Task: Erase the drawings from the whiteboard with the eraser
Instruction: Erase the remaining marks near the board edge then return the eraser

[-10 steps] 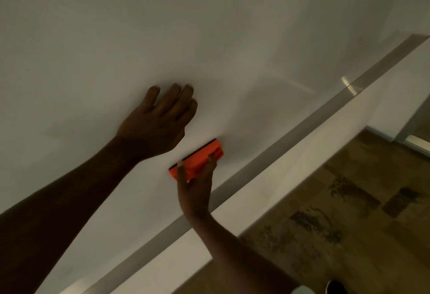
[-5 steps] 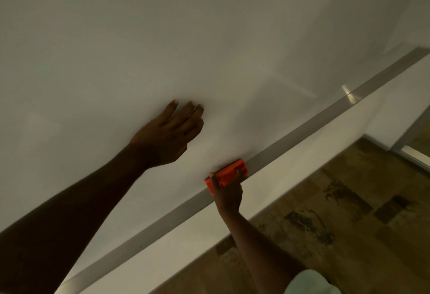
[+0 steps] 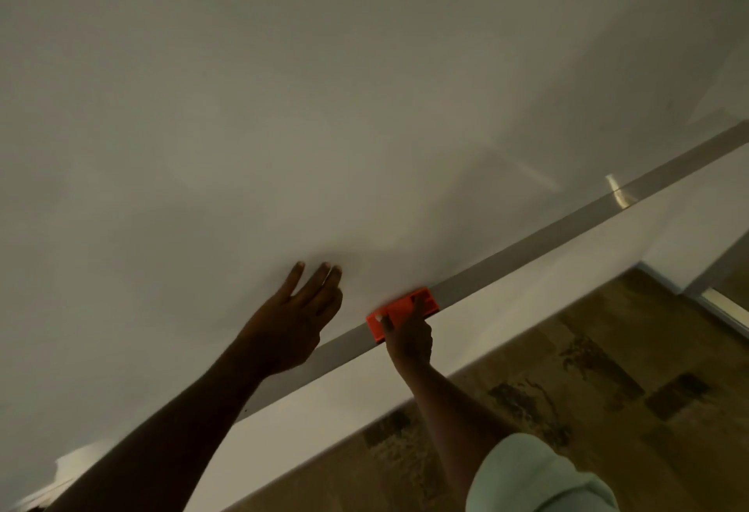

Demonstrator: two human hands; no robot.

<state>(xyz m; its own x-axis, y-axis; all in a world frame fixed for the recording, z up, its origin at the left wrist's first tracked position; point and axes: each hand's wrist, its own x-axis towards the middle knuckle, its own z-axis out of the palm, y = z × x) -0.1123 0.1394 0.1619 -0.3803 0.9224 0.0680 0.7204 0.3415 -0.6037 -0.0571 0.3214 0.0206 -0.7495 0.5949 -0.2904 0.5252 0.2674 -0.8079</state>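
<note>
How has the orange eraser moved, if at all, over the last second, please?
Yes: the eraser slid down the whiteboard onto its grey bottom frame.

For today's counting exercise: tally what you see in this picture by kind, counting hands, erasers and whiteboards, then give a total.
Bare hands: 2, left hand flat on the board, right hand gripping the eraser
Orange rectangular plastic eraser: 1
White whiteboard with grey metal bottom frame: 1
Total: 4

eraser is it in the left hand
No, the right hand grips the orange eraser; the left hand lies flat on the whiteboard.
</note>
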